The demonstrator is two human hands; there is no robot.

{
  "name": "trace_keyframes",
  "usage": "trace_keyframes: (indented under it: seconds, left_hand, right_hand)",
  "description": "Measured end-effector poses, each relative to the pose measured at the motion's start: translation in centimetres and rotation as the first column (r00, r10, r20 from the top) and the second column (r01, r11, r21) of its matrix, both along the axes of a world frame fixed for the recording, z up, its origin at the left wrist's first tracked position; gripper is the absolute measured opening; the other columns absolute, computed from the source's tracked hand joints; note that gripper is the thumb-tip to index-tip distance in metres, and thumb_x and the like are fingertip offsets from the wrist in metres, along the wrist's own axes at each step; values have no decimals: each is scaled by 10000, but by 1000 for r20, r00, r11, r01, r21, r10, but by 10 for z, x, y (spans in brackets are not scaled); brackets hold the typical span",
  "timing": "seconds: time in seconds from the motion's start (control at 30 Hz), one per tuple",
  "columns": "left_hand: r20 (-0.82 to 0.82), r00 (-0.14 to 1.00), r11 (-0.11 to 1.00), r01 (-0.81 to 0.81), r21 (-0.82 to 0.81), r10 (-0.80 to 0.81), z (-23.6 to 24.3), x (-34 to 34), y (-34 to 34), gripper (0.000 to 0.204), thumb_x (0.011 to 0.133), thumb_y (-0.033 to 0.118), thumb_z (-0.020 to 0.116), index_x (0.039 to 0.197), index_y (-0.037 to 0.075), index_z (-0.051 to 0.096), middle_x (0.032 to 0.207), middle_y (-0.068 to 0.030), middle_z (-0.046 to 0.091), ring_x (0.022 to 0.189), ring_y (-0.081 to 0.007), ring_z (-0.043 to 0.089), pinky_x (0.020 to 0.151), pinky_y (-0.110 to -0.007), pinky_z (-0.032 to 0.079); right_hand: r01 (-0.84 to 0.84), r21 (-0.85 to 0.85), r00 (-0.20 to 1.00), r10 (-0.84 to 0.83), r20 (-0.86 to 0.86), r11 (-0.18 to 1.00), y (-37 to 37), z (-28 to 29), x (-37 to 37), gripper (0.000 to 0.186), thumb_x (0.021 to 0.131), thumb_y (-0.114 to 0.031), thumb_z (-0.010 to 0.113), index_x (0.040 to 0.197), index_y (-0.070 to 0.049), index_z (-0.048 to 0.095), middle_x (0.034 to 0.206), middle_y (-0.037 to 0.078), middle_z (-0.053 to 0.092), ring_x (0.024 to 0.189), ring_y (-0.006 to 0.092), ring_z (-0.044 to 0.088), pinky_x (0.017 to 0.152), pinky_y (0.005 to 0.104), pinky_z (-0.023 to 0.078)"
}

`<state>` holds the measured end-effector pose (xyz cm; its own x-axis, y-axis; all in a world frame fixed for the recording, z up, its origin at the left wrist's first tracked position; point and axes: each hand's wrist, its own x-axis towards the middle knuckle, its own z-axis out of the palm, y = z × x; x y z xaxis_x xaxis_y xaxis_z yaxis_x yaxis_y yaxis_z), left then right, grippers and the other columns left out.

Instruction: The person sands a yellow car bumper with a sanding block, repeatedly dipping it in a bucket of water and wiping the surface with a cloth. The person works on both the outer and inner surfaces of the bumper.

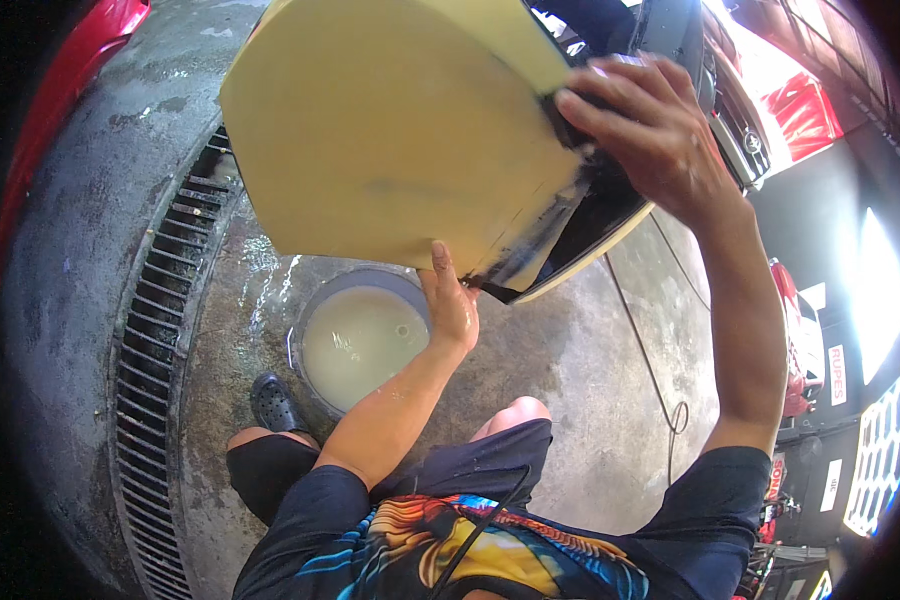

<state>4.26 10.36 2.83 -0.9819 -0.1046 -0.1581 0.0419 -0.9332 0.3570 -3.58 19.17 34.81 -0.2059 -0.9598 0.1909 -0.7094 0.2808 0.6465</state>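
From my distant seat, I judged the work partly done: the broad face of the tan body panel looked evenly dulled, while its right border, patchy with black streaks and scuffs, seemed left to finish. The panel sat tilted at the top middle of my view, beyond the bucket. The left hand pinched its lower edge, thumb on the face; the right hand lay with bent fingers at the dark right border, and I could not tell whether it gripped anything. The panel was matte and angular, with a glossy black, curved strip beside the scuffs. The round bucket held cloudy, pale water; the concrete floor was mottled and damp, crossed by a slatted metal drain grate.
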Motion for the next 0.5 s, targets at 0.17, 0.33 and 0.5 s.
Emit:
trace_keyframes:
  seconds: [0.17, 0.33, 0.5]
  left_hand:
    - [16, 999, 998, -30, 49, 29, -1, -2, 6, 1075, 935, 773, 682, 1695, 225, 154, 1707, -59, 301, 1566, -263, 321, 1222, -534, 353]
    - [-40, 999, 999, -11, 41, 13, -7, -4, 4, 1053, 949, 756, 680, 1693, 233, 148, 1699, -67, 300, 1558, -268, 331, 1210, -523, 379]
    - [-15, 1000, 999, -7, 44, 8, -6, -3, 3, 1037, 961, 747, 671, 1688, 222, 150, 1685, -76, 316, 1544, -263, 355, 1189, -514, 411]
  right_hand:
    - [45, 9, 999, -45, 11, 999, 11, -2, 11, 522, 838, -66, 783, 1328, -237, 734, 1342, -5, 719, 1317, 237, 634, 1166, 477, 419]
    - [-29, -28, 999, 30, 43, 999, -25, 1, -21, 477, 833, -115, 800, 1294, -223, 739, 1282, 0, 726, 1248, 250, 657, 1149, 465, 432]
    - [9, -2, 1000, -9, 17, 1000, -4, 4, 7, 475, 835, -102, 795, 1291, -222, 740, 1276, -7, 722, 1256, 257, 654, 1140, 470, 442]
